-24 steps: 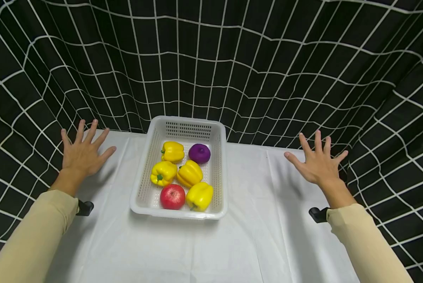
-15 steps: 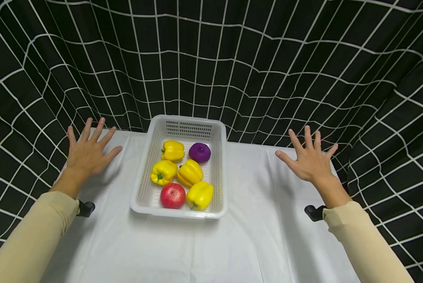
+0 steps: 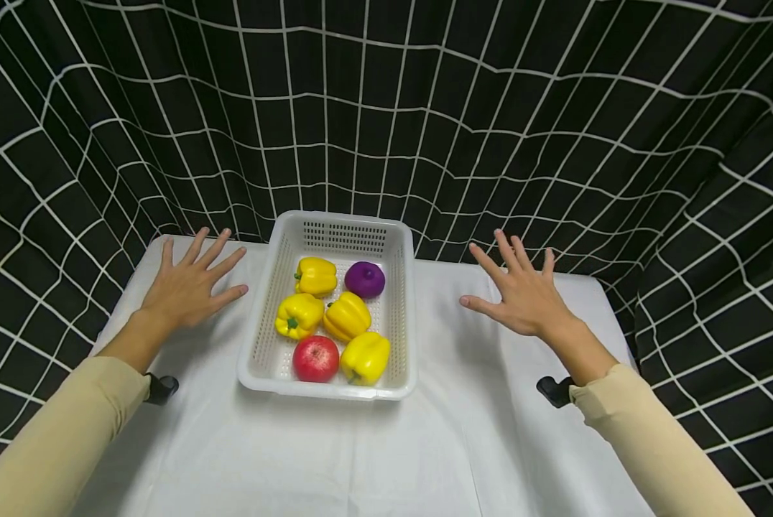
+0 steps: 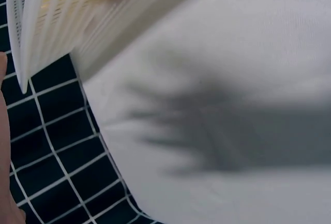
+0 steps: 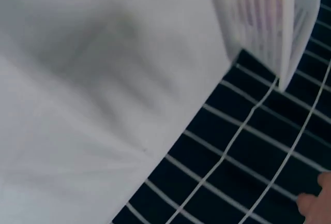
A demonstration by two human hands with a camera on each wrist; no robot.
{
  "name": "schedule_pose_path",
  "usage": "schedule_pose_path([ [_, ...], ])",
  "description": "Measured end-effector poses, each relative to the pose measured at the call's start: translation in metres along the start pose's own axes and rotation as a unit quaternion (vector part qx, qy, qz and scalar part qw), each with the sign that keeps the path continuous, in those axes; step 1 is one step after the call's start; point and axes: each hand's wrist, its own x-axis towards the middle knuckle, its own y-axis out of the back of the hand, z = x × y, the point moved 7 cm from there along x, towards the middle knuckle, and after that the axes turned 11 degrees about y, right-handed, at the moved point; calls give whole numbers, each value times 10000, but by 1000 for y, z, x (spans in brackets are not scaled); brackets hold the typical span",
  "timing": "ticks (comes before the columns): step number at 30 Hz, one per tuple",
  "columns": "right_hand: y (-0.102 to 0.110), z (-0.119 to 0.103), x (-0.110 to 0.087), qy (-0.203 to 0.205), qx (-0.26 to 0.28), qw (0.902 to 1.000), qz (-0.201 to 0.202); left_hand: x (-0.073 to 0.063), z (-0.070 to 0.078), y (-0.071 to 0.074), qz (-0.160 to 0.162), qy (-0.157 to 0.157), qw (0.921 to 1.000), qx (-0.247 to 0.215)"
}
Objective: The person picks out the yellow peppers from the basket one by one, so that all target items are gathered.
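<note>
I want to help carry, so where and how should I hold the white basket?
I'd take the white basket by its rim, left hand coming from the left, right hand from the right. The rim goes all round and the yellow peppers lie between those sides, so that should keep it level.

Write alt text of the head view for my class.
A left hand and a right hand, fingers spread, hover on either side of a white basket holding four yellow peppers, a red round fruit and a purple item. The basket sits on a white cloth, before a gridded backdrop.
</note>
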Motion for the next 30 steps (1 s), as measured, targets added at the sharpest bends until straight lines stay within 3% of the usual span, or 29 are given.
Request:
schedule_pose_path([
  [6,-4,-29,9,464,1074,9931,-104,-2,12,-12,-345,-358,9988,35],
  [13,-6,-56,16,757,2399,9675,-249,-3,24,-23,-864,-661,9937,-270],
  [19,-14,-75,25,1085,2967,9474,-522,-3,33,-22,-986,-992,9895,-377],
  [25,-22,-91,33,1219,3467,9268,-778,-5,34,-24,-1211,-973,9868,-455],
  [27,-25,-96,35,1280,3681,9167,-884,-5,33,-23,-1264,-940,9861,-532],
  [30,-27,-105,40,1455,4137,8928,-1034,-4,33,-22,-1309,-913,9851,-642],
])
